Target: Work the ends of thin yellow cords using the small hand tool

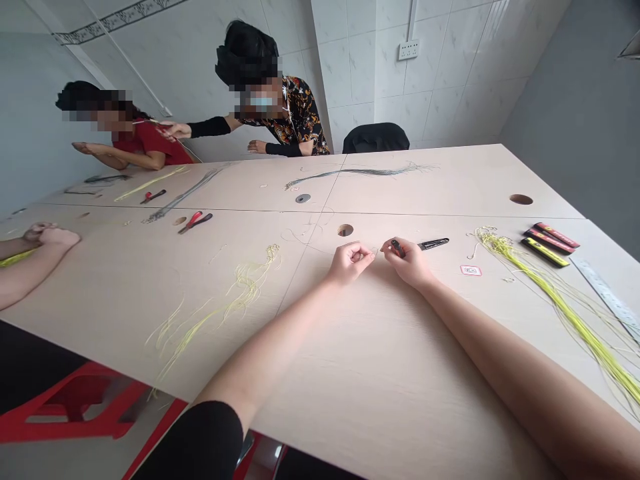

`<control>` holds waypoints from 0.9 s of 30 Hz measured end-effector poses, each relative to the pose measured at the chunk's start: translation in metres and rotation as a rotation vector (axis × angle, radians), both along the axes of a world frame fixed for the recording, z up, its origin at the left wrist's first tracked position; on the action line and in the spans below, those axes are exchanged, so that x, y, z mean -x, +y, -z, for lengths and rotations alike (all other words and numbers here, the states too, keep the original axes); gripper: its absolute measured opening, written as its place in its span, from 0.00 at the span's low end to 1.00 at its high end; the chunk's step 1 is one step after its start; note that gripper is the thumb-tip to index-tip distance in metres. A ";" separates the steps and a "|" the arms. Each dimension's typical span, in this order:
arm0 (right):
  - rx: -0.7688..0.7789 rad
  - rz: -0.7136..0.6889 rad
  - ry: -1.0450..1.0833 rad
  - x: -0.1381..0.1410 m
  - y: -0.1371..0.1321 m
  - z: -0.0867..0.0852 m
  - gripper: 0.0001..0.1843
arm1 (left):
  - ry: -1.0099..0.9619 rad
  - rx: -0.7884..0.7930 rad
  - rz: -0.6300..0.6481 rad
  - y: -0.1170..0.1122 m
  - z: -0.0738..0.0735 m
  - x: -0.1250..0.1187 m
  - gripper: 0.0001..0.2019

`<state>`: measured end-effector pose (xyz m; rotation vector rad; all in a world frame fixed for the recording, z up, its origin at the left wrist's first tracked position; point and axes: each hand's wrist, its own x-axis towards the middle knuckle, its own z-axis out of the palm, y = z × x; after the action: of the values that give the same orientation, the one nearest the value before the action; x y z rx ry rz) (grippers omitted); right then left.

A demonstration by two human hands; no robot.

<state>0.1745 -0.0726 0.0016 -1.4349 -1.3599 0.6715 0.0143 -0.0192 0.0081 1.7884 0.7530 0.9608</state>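
My left hand [351,261] is closed in a pinch, its fingertips almost meeting those of my right hand over the table. A thin thread [311,245] trails in loose loops from the pinch toward the left. My right hand [407,261] is curled around a small dark object [397,248], mostly covered by the fingers. Just beyond that hand lies a black slotted tool [434,244]; whether it joins the dark object I cannot tell. Yellow cords [555,293] lie in a bundle to the right, and looser yellow cords [245,287] spread to the left.
Red, yellow and black packs [550,243] and a ruler [607,293] lie at the right. A small label [471,271] sits nearer. Red-handled snips [195,222] and grey cords [350,172] lie farther back. The table [350,373] has round holes. Two people sit opposite; another person's arms [40,260] rest at left.
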 end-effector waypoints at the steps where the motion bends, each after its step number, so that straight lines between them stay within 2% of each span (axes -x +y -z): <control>1: 0.029 0.027 0.029 -0.001 0.001 0.001 0.09 | -0.019 -0.005 -0.009 0.000 0.000 0.000 0.15; 4: 0.094 0.020 0.214 -0.001 0.004 0.001 0.11 | -0.105 -0.043 -0.054 -0.002 -0.001 -0.002 0.17; 7: 0.098 -0.097 0.558 0.007 0.004 -0.002 0.18 | -0.183 -0.075 -0.123 -0.009 -0.003 -0.006 0.20; 9: 0.107 -0.169 0.707 0.017 0.001 -0.004 0.23 | -0.213 -0.086 -0.166 -0.014 -0.004 -0.009 0.21; 13: 0.157 -0.257 0.692 0.029 -0.004 -0.003 0.29 | -0.231 -0.126 -0.180 -0.023 -0.003 -0.013 0.21; 17: 0.063 -0.327 0.609 0.027 -0.005 0.004 0.29 | -0.249 -0.186 -0.181 -0.026 -0.003 -0.015 0.21; 21: 0.024 -0.400 0.567 0.021 -0.003 0.008 0.27 | -0.262 -0.173 -0.179 -0.027 -0.005 -0.015 0.21; 27: 0.127 -0.479 0.658 0.016 -0.005 0.003 0.29 | -0.259 -0.209 -0.219 -0.024 -0.003 -0.013 0.22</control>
<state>0.1585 -0.0775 -0.0019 -0.8449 -1.1327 1.4180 0.0274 -0.0435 0.0111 1.7348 0.7135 1.4318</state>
